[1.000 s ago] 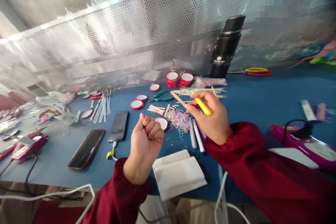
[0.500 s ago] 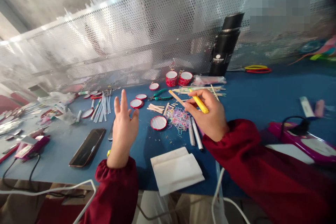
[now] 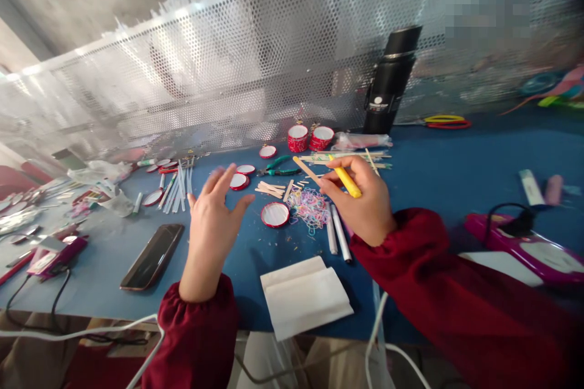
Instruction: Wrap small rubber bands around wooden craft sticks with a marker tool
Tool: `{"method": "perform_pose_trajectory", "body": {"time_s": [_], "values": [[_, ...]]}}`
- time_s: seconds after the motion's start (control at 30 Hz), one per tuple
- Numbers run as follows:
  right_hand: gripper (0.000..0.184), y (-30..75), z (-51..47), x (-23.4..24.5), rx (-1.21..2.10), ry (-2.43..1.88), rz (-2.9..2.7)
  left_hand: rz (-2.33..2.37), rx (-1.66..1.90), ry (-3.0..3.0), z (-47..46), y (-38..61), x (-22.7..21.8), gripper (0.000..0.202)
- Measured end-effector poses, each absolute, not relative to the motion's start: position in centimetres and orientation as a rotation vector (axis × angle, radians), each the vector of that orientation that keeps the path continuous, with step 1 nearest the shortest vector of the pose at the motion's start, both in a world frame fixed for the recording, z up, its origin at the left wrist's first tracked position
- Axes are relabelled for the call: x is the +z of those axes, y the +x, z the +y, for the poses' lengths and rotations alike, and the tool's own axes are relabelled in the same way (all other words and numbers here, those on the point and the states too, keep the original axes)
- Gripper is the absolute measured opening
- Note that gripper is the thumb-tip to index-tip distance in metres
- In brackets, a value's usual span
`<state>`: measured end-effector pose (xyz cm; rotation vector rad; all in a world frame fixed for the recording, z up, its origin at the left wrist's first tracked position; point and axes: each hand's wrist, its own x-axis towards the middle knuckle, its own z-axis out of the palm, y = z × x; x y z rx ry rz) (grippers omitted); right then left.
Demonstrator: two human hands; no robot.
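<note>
At the centre right of the frame, a flat wooden stick [image 3: 305, 169] is pinched between the thumb and fingers of the right hand [image 3: 367, 200]. A yellow marker [image 3: 345, 176] is also kept in that closed grip, slanted across the fingers behind the stick. Both are held above the blue desk [image 3: 433, 176]. The left hand [image 3: 213, 225] is raised left of centre, its grip open and its fingers parted; the fingertips are blurred, so whether anything is touched by them cannot be told for certain.

Between the hands, a round red-rimmed lid [image 3: 275, 214] is laid with its pale side up, just beside a heap of coloured loops [image 3: 312, 206]. Short wooden sticks [image 3: 271, 188] are scattered above the lid, near green-handled pliers [image 3: 278, 166]. Two white markers [image 3: 341, 236] are placed side by side below the right hand. Folded white paper [image 3: 306, 298] is spread at the lower centre.

A dark phone [image 3: 152, 257] is set down at the lower left. Higher up, red tins [image 3: 298, 138] are grouped near the perforated panel [image 3: 283, 42], and a black flask [image 3: 391, 82] is stood at the upper right, beside scissors [image 3: 449, 121].
</note>
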<state>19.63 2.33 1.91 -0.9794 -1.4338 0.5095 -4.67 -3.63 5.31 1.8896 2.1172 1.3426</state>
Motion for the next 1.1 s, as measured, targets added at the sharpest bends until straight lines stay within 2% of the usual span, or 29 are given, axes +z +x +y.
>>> {"method": "perform_pose_trajectory", "body": {"time_s": [0.03,0.1,0.13,0.2,0.23,0.27,0.3,0.37,0.43,0.53,0.77,0.93,1.03,1.1], "values": [[0.026,19.6,2.3,1.9,0.506,-0.980,-1.435,2.049,1.341,1.849,-3.8,-4.4,5.3,0.041],[0.025,19.6,2.3,2.0,0.499,-0.976,-1.437,1.891,1.401,1.803,-4.1,-3.8,5.5,0.039],[0.025,19.6,2.3,2.0,0.498,-0.974,-1.439,1.845,1.435,1.825,-4.3,-3.3,5.6,0.048],[0.024,19.6,2.3,2.1,0.500,-0.969,-1.439,1.866,1.417,1.983,-4.7,-2.3,6.0,0.079],[0.024,19.6,2.3,2.1,0.503,-0.963,-1.434,1.926,1.360,2.068,-4.7,-1.7,6.1,0.087],[0.025,19.6,2.3,2.1,0.506,-0.956,-1.429,1.946,1.300,2.139,-4.7,-1.0,6.3,0.086],[0.026,19.6,2.3,2.1,0.509,-0.951,-1.423,1.910,1.249,2.192,-4.6,-0.4,6.3,0.077],[0.027,19.5,2.3,2.0,0.513,-0.947,-1.413,1.715,1.182,2.225,-3.9,0.9,5.9,0.045],[0.028,19.5,2.2,2.0,0.529,-0.946,-1.410,1.539,1.223,2.124,-2.8,2.1,4.9,0.029],[0.029,19.3,2.1,1.9,0.575,-0.919,-1.412,1.419,1.381,1.896,-1.2,3.5,3.1,0.027],[0.027,18.7,1.3,1.7,0.641,-0.893,-1.485,1.031,1.413,1.310,-1.0,5.3,1.5,0.025],[0.028,18.4,1.1,1.4,0.687,-0.910,-1.544,0.991,1.384,1.002,-1.2,5.1,1.4,0.034],[0.030,18.6,1.0,1.4,0.639,-0.946,-1.591,1.019,1.456,0.973,-1.1,4.7,1.5,0.031],[0.024,18.8,0.8,1.7,0.582,-0.945,-1.571,1.030,1.486,0.978,-1.1,4.6,1.6,0.031]]}}
